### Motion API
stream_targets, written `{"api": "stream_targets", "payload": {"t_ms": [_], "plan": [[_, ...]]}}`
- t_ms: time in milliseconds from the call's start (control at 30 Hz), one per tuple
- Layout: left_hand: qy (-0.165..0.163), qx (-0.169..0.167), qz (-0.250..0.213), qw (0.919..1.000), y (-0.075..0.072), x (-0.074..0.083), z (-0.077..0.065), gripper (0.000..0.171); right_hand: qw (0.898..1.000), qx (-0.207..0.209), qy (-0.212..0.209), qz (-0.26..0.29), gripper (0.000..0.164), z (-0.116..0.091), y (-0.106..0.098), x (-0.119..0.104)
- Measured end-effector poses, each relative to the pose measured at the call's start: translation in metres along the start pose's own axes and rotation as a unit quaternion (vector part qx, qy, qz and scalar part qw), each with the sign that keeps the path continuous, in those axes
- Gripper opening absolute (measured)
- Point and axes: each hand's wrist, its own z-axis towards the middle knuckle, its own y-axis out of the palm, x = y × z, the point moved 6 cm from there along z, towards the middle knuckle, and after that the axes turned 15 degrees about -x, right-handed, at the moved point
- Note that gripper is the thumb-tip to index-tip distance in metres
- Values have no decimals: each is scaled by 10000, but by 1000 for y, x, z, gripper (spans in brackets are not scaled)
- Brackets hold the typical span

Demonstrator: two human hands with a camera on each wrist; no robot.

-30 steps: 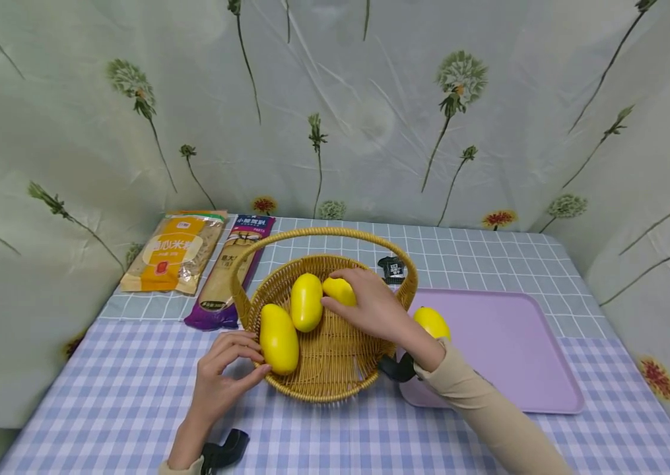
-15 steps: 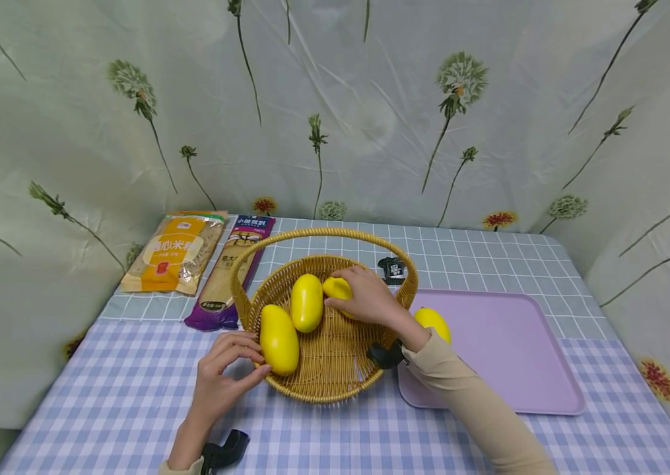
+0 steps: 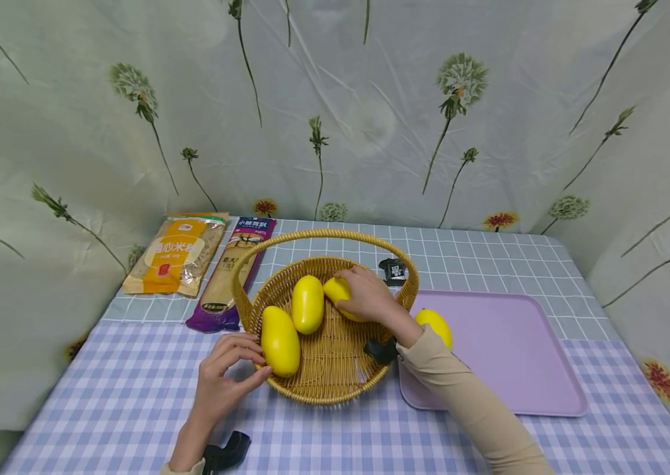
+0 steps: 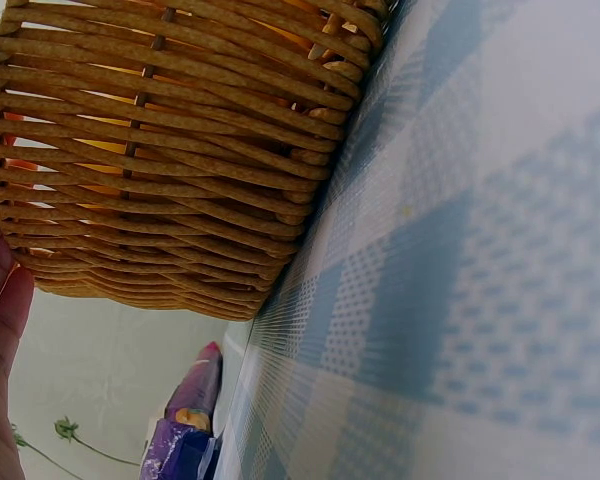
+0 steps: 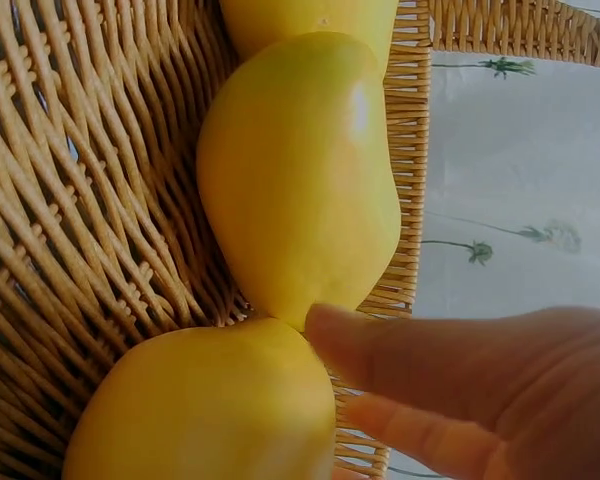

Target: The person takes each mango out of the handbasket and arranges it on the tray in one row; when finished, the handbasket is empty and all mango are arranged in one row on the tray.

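Three yellow mangoes lie in a round wicker basket (image 3: 335,382) with a tall arched handle. The left mango (image 3: 280,340) is by the near left rim, the middle mango (image 3: 307,303) beside it. My right hand (image 3: 370,297) grips the third mango (image 3: 336,289) at the back, covering much of it. In the right wrist view the thumb tip lies where the middle mango (image 5: 305,180) meets the nearer mango (image 5: 200,410). My left hand (image 3: 224,373) holds the basket's left rim between thumb and fingers; its fingers (image 4: 10,300) show against the woven wall in the left wrist view.
A lilac tray (image 3: 507,356) at right bears another mango (image 3: 434,326), partly behind the right sleeve. A small black packet (image 3: 393,269) lies behind the basket. To the left are a purple pasta packet (image 3: 230,277) and an orange-labelled packet (image 3: 174,254).
My right hand has shifted slightly, its wrist moving left over the basket rim, and the third mango has turned a little beside the middle one. The left hand stays at the rim.
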Motion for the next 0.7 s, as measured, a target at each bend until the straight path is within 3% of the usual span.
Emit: {"api": "stream_targets", "payload": {"t_ms": [400, 700], "plan": [[37, 26, 28, 10000, 0, 0, 1, 19, 9999, -18, 17, -158, 53, -1, 1, 2], [-61, -11, 59, 10000, 0, 1, 0, 19, 9992, -373, 132, -23, 60, -7, 4, 3]]}}
